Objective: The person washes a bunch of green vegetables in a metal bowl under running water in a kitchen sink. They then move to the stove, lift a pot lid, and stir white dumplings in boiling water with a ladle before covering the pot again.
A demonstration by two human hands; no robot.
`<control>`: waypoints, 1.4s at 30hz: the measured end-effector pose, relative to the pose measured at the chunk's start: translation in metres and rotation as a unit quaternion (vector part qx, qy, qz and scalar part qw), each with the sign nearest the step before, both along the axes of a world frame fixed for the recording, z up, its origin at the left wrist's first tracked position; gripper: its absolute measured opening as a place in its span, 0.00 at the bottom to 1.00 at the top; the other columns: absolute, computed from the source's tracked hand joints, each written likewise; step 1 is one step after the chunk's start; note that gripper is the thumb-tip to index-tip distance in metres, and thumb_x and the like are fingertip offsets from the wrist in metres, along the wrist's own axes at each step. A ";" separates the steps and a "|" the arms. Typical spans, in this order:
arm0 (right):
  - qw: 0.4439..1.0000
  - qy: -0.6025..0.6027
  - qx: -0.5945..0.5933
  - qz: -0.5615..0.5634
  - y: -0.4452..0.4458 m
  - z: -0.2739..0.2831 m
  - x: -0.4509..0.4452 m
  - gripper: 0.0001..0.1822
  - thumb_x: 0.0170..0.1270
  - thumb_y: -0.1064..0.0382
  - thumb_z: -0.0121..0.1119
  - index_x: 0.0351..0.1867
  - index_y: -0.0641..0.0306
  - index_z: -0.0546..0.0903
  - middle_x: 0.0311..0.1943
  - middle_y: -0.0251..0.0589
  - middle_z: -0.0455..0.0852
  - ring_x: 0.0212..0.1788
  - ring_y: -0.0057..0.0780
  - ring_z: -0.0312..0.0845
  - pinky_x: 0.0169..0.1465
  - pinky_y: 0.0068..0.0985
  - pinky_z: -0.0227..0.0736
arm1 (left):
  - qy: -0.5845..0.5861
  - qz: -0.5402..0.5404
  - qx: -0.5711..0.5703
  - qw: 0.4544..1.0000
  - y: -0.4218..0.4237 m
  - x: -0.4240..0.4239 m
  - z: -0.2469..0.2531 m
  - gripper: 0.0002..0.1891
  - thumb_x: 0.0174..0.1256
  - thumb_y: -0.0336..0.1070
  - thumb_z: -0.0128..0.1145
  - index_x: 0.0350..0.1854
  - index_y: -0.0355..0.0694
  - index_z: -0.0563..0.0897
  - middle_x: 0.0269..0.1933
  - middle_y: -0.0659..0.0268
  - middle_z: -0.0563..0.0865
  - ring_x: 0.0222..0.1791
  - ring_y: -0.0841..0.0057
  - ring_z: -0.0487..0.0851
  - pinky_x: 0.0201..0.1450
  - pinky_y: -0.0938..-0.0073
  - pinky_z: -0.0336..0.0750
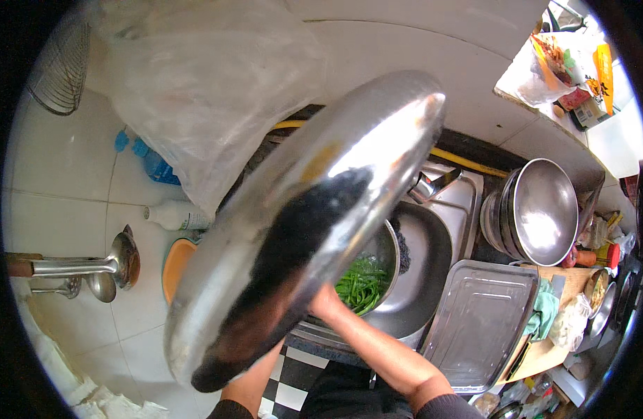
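Observation:
A large, shiny steel vessel (321, 225), probably a basin, looms tilted close to the camera and covers much of the middle. At its lower right edge is my right hand (324, 301). The fingers are hidden behind the metal, so their grip does not show. My left forearm (261, 372) goes up behind the vessel's lower edge, which hides the left hand. Beyond, cut green vegetables (360, 283) lie in a metal bowl (394, 251) in the steel sink (442, 262). Black scouring mesh (403, 249) sits beside that bowl.
Right of the sink are a clear rectangular tray (483, 324) and stacked steel bowls (546, 212). Further right, a green cloth (543, 309) lies on a wooden board (549, 361). Ladles (125, 262) hang at left, and plastic sheeting (206, 78) hangs above. A faucet (426, 187) stands behind the sink.

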State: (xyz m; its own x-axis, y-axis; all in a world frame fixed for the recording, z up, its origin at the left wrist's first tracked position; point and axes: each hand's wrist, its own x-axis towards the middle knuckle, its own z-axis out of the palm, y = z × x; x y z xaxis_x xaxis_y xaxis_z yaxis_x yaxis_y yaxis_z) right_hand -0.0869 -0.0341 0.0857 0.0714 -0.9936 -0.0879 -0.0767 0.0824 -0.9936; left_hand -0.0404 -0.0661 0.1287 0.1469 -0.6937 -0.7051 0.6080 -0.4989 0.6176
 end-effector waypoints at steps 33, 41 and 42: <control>0.940 0.327 -0.078 0.058 -0.016 -0.023 -0.064 0.37 0.60 0.57 0.57 0.71 0.64 0.65 0.72 0.57 0.59 0.73 0.59 0.52 0.72 0.59 0.46 | -0.747 -0.512 -0.113 0.408 0.047 0.039 -0.068 0.54 0.52 0.54 0.69 0.76 0.32 0.53 0.76 0.36 0.47 0.76 0.40 0.52 0.76 0.43 0.46; 0.875 0.443 -0.001 0.194 -0.023 -0.093 -0.064 0.34 0.64 0.45 0.53 0.68 0.60 0.71 0.71 0.50 0.66 0.71 0.56 0.59 0.72 0.55 0.50 | -0.515 -0.649 0.085 0.553 0.002 0.017 -0.094 0.42 0.60 0.56 0.60 0.73 0.38 0.63 0.74 0.48 0.62 0.73 0.50 0.62 0.73 0.50 0.58; 0.867 0.443 0.030 0.225 -0.033 -0.084 -0.066 0.33 0.64 0.45 0.53 0.67 0.60 0.72 0.71 0.50 0.66 0.71 0.56 0.59 0.72 0.54 0.51 | -0.465 -0.656 0.107 0.585 -0.008 0.011 -0.088 0.39 0.61 0.54 0.59 0.72 0.38 0.65 0.73 0.49 0.64 0.72 0.51 0.64 0.72 0.52 0.60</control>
